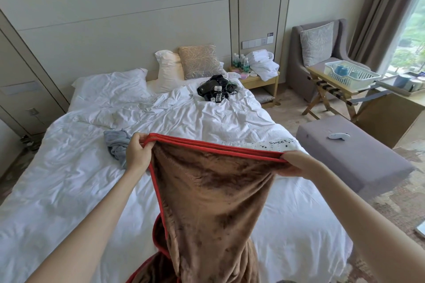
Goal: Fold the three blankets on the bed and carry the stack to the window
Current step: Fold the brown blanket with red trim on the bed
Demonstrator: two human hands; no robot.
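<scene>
A brown fleece blanket (pixel 213 202) with red trim hangs in front of me over the white bed (pixel 76 181). My left hand (pixel 137 153) pinches its upper left corner, several red edges stacked together. My right hand (pixel 299 163) grips the upper right corner, so the top edge is stretched between both hands. A grey blanket (pixel 116 146) lies crumpled on the bed just behind my left hand. A white blanket (pixel 271 143) with black dots and the word "sweet" lies at the bed's right edge, mostly hidden behind the brown one. The window (pixel 411 37) is at the far right.
Black devices with cables (pixel 215 91) lie near the pillows. A grey ottoman (pixel 349 154) stands right of the bed, with a white object on it. Beyond are a folding rack with a dish basket (pixel 349 73), an armchair (pixel 317 53), a cardboard box and curtains.
</scene>
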